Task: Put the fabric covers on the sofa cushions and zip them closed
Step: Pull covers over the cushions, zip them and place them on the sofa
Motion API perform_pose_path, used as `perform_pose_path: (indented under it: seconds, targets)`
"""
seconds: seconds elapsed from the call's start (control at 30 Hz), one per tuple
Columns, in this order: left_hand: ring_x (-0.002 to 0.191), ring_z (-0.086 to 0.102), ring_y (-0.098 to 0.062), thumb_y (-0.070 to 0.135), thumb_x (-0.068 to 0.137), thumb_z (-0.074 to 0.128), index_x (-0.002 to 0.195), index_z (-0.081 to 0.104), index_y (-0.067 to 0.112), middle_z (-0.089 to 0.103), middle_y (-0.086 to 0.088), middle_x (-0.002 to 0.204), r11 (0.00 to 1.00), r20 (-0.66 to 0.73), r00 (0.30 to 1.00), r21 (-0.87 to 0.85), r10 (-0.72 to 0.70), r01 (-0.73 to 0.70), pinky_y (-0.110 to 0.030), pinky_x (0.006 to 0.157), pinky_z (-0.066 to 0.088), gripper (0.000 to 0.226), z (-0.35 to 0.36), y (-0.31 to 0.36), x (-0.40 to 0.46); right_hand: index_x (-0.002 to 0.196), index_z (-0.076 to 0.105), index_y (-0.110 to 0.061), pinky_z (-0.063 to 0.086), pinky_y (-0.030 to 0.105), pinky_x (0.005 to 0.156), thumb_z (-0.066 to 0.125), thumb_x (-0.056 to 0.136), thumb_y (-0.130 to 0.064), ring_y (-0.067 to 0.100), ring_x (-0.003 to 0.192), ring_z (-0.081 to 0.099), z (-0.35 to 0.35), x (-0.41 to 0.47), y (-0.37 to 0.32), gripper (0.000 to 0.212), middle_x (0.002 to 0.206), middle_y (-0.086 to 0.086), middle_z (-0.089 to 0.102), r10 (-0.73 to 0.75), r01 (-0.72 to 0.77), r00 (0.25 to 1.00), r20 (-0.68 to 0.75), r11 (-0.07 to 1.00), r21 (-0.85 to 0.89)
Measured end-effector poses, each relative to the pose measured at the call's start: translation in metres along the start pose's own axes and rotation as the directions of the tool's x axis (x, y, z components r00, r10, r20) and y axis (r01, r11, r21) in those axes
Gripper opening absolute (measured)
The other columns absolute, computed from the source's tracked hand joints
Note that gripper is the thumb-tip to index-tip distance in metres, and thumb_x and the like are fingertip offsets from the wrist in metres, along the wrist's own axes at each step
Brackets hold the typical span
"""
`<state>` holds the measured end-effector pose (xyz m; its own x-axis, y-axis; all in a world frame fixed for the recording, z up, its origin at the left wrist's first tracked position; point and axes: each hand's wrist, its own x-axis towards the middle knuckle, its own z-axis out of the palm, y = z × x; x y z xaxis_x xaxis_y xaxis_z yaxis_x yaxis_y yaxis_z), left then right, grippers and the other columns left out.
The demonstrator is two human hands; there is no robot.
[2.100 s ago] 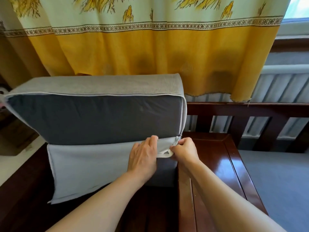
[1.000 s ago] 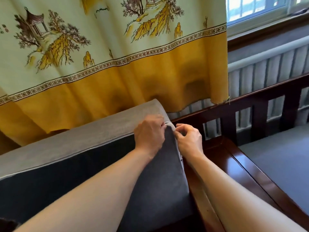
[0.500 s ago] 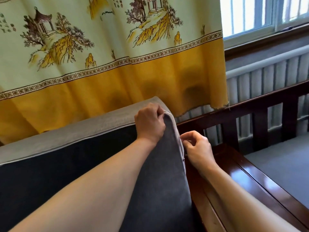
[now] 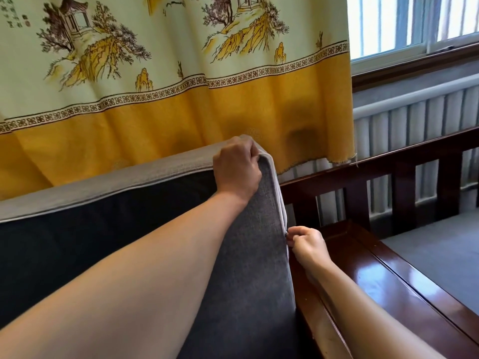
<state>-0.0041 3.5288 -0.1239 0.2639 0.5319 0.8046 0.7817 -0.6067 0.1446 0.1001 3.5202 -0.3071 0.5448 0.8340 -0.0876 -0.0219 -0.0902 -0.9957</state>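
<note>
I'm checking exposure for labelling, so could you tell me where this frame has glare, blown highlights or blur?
Head view: the window is blown out white; glare streaks the glossy wooden armrest; the right hand at the zipper looks slightly soft; the left hand and cushion cover are evenly lit; edges bow from the wide-angle lens.

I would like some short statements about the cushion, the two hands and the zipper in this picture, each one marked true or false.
1. The left hand grips the top corner of the cushion. True.
2. The right hand rests flat on the wooden sofa frame. False: its fingers pinch the zipper pull at the cushion's side edge.
3. The cushion stands on its edge. True.
4. The curtain behind the cushion is plain blue. False: it is cream with a printed landscape and a yellow lower band.
5. Both hands touch each other. False: they are apart, the left higher than the right.
</note>
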Motion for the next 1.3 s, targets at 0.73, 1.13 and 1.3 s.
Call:
perform_pose_path:
  seconds: [0.73, 1.13, 1.3]
  targets:
    - [0.088, 0.059, -0.022, 0.012, 0.088, 0.06, 0.086, 0.064, 0.01, 0.064, -0.006, 0.095, 0.999, 0.041, 0.999, -0.038, -0.015, 0.016, -0.024, 0.068, 0.026, 0.005, -0.007, 0.003, 0.0, 0.07, 0.06, -0.027, 0.048, 0.043, 0.096, 0.044, 0.077, 0.006, 0.026, 0.105, 0.061, 0.007, -0.033, -0.025, 0.036, 0.101, 0.007, 0.068, 0.159, -0.139, 0.981, -0.112, 0.977, 0.162]
    - [0.09, 0.057, -0.02, 0.012, 0.088, 0.06, 0.086, 0.064, 0.011, 0.063, -0.005, 0.095, 0.998, 0.069, 0.997, -0.042, -0.032, 0.035, -0.022, 0.068, 0.025, 0.004, -0.01, 0.003, 0.002, 0.11, 0.063, -0.005, 0.044, 0.041, 0.101, 0.05, 0.084, 0.004, 0.026, 0.107, 0.058, 0.003, -0.031, -0.047, 0.029, 0.101, 0.009, 0.066, 0.163, -0.137, 0.983, -0.083, 0.957, 0.256]
    - [0.086, 0.058, -0.018, 0.013, 0.087, 0.062, 0.085, 0.064, 0.012, 0.065, -0.004, 0.092, 0.998, 0.103, 0.994, -0.053, -0.036, 0.041, -0.022, 0.069, 0.029, 0.004, -0.011, 0.002, 0.005, 0.116, 0.059, -0.001, 0.046, 0.042, 0.1, 0.048, 0.086, 0.009, 0.024, 0.104, 0.061, -0.004, -0.041, -0.079, 0.034, 0.099, 0.009, 0.066, 0.084, -0.051, 0.994, -0.071, 0.926, 0.375]
